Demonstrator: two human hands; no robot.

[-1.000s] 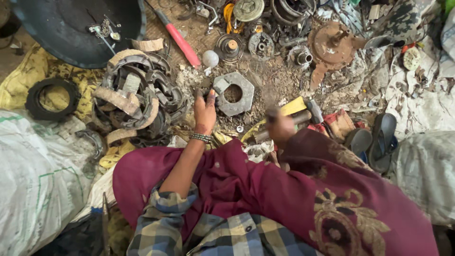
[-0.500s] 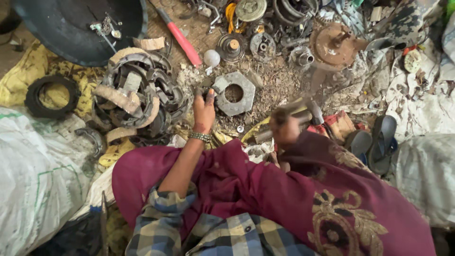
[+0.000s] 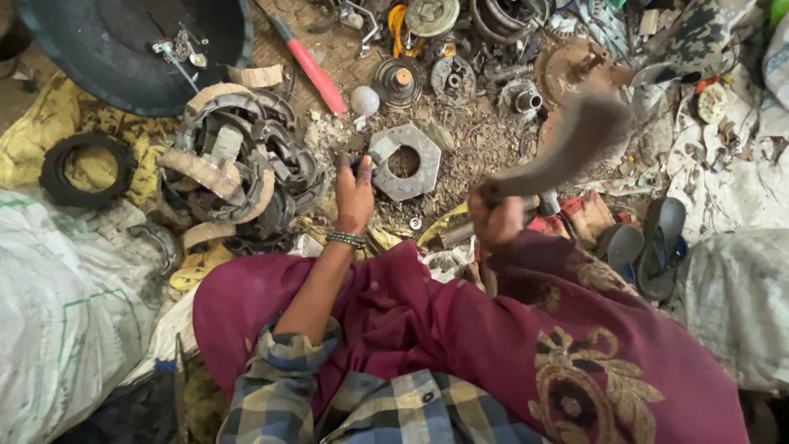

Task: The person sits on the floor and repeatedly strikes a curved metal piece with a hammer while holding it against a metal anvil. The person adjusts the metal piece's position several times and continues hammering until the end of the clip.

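Note:
My left hand [image 3: 353, 196] rests at the left edge of a large grey hexagonal nut [image 3: 404, 161] lying on the dirt, its fingers pinching a small dark part against it. A beaded bracelet circles that wrist. My right hand [image 3: 496, 220] is closed around the handle of a hammer [image 3: 567, 148], which is raised and blurred up to the right above the nut. A maroon cloth with gold embroidery [image 3: 493, 345] covers my lap.
A heap of curved brake shoes [image 3: 226, 168] lies left of the nut, a black rubber ring [image 3: 86, 168] further left, a dark round pan [image 3: 123, 49] top left. A red-handled tool [image 3: 316, 70], round metal parts [image 3: 448, 78], white sacks [image 3: 57, 312] and sandals [image 3: 645, 247] surround me.
My right hand has swung the hammer up and to the right from near my lap. My left hand has stayed at the hexagonal nut.

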